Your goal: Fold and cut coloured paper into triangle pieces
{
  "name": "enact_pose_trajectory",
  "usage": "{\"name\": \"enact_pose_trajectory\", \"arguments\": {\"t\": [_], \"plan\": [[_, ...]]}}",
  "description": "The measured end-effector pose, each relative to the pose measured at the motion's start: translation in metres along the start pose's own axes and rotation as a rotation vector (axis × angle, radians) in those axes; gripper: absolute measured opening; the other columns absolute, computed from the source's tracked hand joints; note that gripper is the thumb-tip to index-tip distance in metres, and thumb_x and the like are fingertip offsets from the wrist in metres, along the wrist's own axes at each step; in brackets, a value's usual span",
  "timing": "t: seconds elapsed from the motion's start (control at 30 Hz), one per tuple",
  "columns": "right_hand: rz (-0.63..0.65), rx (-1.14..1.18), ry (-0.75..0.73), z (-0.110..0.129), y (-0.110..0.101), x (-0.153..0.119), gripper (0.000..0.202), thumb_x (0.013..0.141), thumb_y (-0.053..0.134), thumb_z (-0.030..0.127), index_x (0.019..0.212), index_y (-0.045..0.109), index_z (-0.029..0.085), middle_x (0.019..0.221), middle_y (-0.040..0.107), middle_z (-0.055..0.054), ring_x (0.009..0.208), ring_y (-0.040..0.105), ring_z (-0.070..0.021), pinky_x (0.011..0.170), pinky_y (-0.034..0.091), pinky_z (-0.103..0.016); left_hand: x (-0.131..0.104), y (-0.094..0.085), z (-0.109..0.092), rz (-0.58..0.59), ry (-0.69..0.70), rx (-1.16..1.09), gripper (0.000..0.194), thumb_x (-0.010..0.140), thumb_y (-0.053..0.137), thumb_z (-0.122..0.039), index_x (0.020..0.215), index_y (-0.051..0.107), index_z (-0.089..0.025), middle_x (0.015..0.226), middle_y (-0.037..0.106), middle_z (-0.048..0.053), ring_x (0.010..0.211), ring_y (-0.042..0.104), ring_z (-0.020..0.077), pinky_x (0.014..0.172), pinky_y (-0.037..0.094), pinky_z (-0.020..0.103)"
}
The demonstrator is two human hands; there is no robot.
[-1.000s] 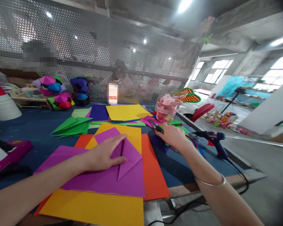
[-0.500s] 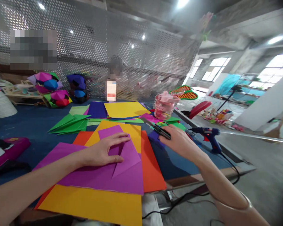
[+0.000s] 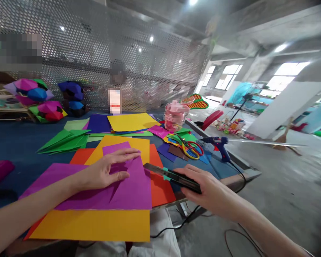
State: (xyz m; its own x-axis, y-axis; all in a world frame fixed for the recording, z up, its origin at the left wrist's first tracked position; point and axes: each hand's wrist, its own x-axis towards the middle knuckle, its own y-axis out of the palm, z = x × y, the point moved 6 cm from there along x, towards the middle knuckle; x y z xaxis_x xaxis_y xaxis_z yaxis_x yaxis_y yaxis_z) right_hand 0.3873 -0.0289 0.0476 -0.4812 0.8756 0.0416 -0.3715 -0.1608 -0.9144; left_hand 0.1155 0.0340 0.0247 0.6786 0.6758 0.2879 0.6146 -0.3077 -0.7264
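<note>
My left hand (image 3: 104, 169) lies with fingers stretched on a folded purple sheet (image 3: 133, 185), pressing it down. Beneath the purple sheet are a yellow sheet (image 3: 96, 226) and an orange sheet (image 3: 163, 187), partly covered. In my right hand (image 3: 203, 187) is a black utility knife (image 3: 182, 178) with a teal slider. Its tip points left, close to the right edge of the purple paper; whether it touches cannot be made out. Scissors with red and yellow handles (image 3: 192, 150) rest on coloured scraps beyond the knife.
A blue glue gun (image 3: 222, 148) with a cord sits at the table's right edge. Behind are a pink jug (image 3: 173, 116), folded green paper (image 3: 65, 141), a yellow sheet stack (image 3: 133, 122) and folded paper shapes (image 3: 29, 91). A magenta tool (image 3: 0, 173) is at left.
My right hand has brought the utility knife nearer and down, beside the purple paper's right edge. The scissors behind it have come into sight. The view has turned right; my left hand stays on the paper.
</note>
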Motion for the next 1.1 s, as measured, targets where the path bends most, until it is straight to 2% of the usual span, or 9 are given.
{"name": "enact_pose_trajectory", "arguments": {"t": [0.17, 0.3, 0.4, 0.5, 0.6, 0.7, 0.83, 0.93, 1.1], "plan": [[0.062, 0.006, -0.018, 0.009, 0.007, -0.009, 0.044, 0.086, 0.056, 0.011, 0.128, 0.059, 0.025, 0.104, 0.061, -0.003, 0.092, 0.061, -0.0177, 0.077, 0.045, -0.026, 0.000, 0.002, 0.005, -0.044, -0.022, 0.027, 0.060, 0.097, 0.061, -0.048, 0.152, 0.041, -0.035, 0.159, 0.042, 0.004, 0.149, 0.033, 0.0275, 0.121, 0.031, 0.049], [0.106, 0.027, -0.039, 0.011, 0.011, -0.012, 0.045, 0.089, 0.055, 0.012, 0.132, 0.057, 0.025, 0.103, 0.061, -0.003, 0.089, 0.061, -0.0169, 0.075, 0.045, -0.026, 0.002, 0.006, 0.011, -0.049, -0.052, 0.146, 0.069, 0.096, 0.060, -0.053, 0.156, 0.035, -0.027, 0.162, 0.036, 0.008, 0.150, 0.032, 0.0280, 0.121, 0.030, 0.045], [0.128, 0.004, -0.039, 0.011, 0.013, -0.014, 0.046, 0.089, 0.055, 0.013, 0.133, 0.057, 0.025, 0.105, 0.061, -0.003, 0.090, 0.062, -0.0172, 0.077, 0.045, -0.027, 0.002, 0.012, 0.011, 0.019, -0.035, 0.258, 0.072, 0.097, 0.057, -0.054, 0.157, 0.032, -0.024, 0.166, 0.026, 0.009, 0.151, 0.028, 0.0287, 0.122, 0.029, 0.044], [0.143, -0.016, -0.029, 0.011, 0.016, -0.014, 0.050, 0.088, 0.054, 0.012, 0.136, 0.055, 0.026, 0.107, 0.061, -0.004, 0.091, 0.062, -0.0175, 0.078, 0.046, -0.028, 0.002, 0.019, 0.008, 0.131, 0.007, 0.320, 0.060, 0.103, 0.047, -0.050, 0.157, 0.032, -0.029, 0.169, 0.020, 0.004, 0.152, 0.027, 0.0268, 0.123, 0.027, 0.044], [0.136, -0.035, -0.030, 0.011, 0.017, -0.014, 0.053, 0.087, 0.053, 0.010, 0.138, 0.054, 0.025, 0.109, 0.060, -0.004, 0.093, 0.063, -0.0173, 0.078, 0.046, -0.027, 0.003, 0.023, 0.006, 0.227, 0.036, 0.344, 0.052, 0.107, 0.037, -0.048, 0.157, 0.033, -0.033, 0.167, 0.025, 0.000, 0.152, 0.027, 0.0249, 0.124, 0.024, 0.045], [0.121, -0.037, -0.050, 0.012, 0.017, -0.012, 0.052, 0.089, 0.054, 0.012, 0.139, 0.053, 0.027, 0.109, 0.060, -0.004, 0.093, 0.063, -0.0172, 0.079, 0.047, -0.028, 0.004, 0.024, 0.006, 0.268, 0.014, 0.348, 0.052, 0.108, 0.033, -0.049, 0.156, 0.033, -0.033, 0.164, 0.034, -0.001, 0.151, 0.029, 0.0246, 0.124, 0.022, 0.047], [0.116, -0.032, -0.074, 0.016, 0.020, -0.007, 0.053, 0.094, 0.054, 0.017, 0.145, 0.048, 0.031, 0.114, 0.059, -0.004, 0.099, 0.063, -0.0187, 0.084, 0.047, -0.029, 0.004, 0.026, 0.006, 0.278, 0.004, 0.360, 0.051, 0.107, 0.033, -0.052, 0.154, 0.039, -0.033, 0.161, 0.039, 0.000, 0.150, 0.032, 0.0258, 0.124, 0.021, 0.049], [0.154, -0.022, -0.076, 0.018, 0.022, -0.006, 0.053, 0.099, 0.052, 0.022, 0.149, 0.043, 0.035, 0.113, 0.058, -0.004, 0.095, 0.063, -0.0176, 0.082, 0.047, -0.028, 0.005, 0.027, 0.006, 0.270, 0.012, 0.385, 0.052, 0.107, 0.033, -0.052, 0.153, 0.042, -0.031, 0.161, 0.040, 0.003, 0.149, 0.033, 0.0269, 0.123, 0.022, 0.049], [0.206, -0.006, -0.079, 0.018, 0.022, -0.010, 0.052, 0.101, 0.050, 0.023, 0.150, 0.041, 0.039, 0.109, 0.056, -0.002, 0.091, 0.062, -0.0159, 0.080, 0.046, -0.027, 0.005, 0.028, 0.006, 0.259, 0.020, 0.406, 0.047, 0.109, 0.030, -0.042, 0.153, 0.042, -0.031, 0.161, 0.039, 0.002, 0.147, 0.035, 0.0250, 0.122, 0.026, 0.045]]}}
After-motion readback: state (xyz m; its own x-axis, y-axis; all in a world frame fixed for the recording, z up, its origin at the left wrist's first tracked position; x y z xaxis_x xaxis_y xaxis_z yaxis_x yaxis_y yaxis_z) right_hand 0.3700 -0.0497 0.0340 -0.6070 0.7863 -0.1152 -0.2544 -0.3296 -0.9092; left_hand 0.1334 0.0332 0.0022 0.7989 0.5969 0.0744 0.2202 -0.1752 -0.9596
